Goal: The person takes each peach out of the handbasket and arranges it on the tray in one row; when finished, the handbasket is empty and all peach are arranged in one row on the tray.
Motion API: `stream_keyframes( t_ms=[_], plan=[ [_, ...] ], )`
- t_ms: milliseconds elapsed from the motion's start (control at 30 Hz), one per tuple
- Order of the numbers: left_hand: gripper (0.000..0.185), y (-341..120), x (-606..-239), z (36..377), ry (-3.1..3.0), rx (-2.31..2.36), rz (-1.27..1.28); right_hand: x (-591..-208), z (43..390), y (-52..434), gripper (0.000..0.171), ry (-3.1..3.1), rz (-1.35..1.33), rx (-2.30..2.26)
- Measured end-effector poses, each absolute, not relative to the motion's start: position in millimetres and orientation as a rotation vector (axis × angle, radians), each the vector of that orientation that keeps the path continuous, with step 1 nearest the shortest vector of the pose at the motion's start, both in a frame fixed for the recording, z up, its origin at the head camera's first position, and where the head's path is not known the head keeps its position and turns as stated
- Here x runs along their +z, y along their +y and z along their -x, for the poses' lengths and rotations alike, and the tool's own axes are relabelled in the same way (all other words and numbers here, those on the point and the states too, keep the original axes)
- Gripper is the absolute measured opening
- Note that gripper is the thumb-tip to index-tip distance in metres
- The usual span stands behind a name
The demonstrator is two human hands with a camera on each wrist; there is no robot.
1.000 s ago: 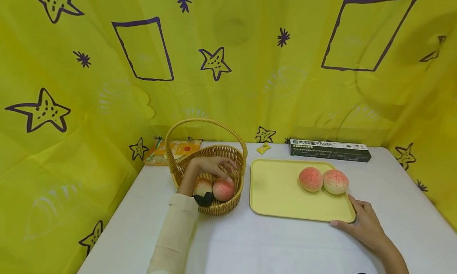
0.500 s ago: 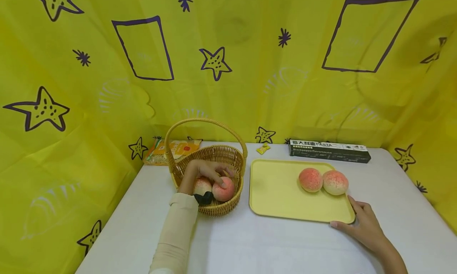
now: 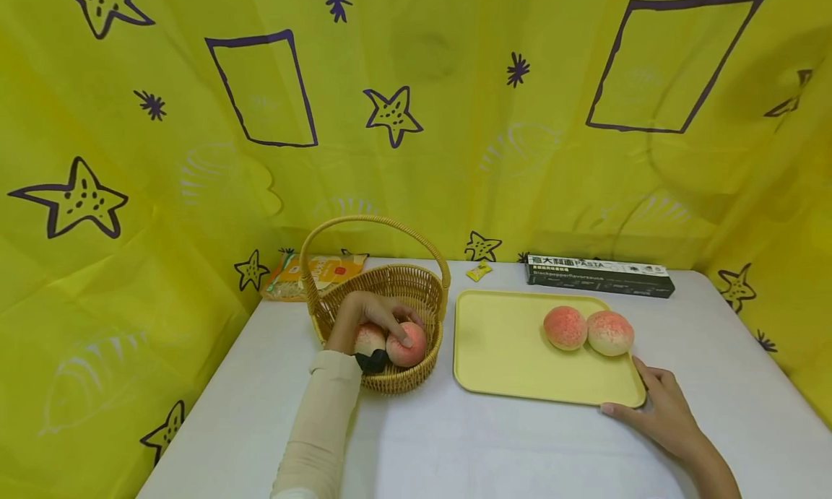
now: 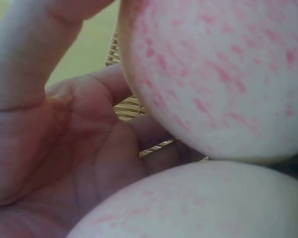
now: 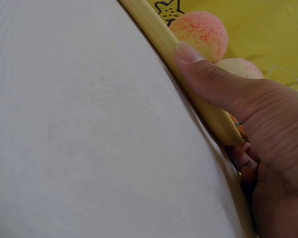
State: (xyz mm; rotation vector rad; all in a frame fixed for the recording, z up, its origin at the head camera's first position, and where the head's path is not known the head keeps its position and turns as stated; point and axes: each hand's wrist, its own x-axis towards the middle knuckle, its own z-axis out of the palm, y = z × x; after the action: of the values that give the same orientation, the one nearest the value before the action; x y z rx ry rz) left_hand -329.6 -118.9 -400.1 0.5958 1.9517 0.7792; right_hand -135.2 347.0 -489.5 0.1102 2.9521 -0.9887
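Basket (image 3: 416,286): woven wicker with arched handle, on white table (image 3: 494,448), left of tray, close beside it.
Basket contents: two peaches, one pinker peach (image 3: 409,347), one paler (image 3: 367,338).
Left hand (image 3: 373,311): inside basket, fingers curled over pinker peach, grasping it.
Tray (image 3: 507,354): yellow, bearing two tray peaches (image 3: 588,330) that touch.
Right hand (image 3: 663,405): grips tray's near right corner, thumb along rim.
Background: dark pasta box (image 3: 599,274) behind tray.

Left hand (image 3: 373,313): forearm extended forward (cream sleeve to the wrist), fingers curled downward in a grip, palm facing down. Right hand (image 3: 659,410): low at the near right, thumb laid forward, fingers tucked under.
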Motion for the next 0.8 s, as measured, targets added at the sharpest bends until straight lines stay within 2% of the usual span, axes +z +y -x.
stream_keyframes(
  t_ms=[567, 800],
  plan=[
    [0.043, -117.4, -400.1, 330.5, 2.006, 0.739, -0.586, -489.6, 134.5, 347.0, 0.115, 2.936, -0.138, -0.97],
    [0.052, -113.7, -394.9, 326.7, 1.99, 0.695, -0.61, -490.2, 135.8, 347.2, 0.113, 2.942, -0.123, -0.978]
  ],
)
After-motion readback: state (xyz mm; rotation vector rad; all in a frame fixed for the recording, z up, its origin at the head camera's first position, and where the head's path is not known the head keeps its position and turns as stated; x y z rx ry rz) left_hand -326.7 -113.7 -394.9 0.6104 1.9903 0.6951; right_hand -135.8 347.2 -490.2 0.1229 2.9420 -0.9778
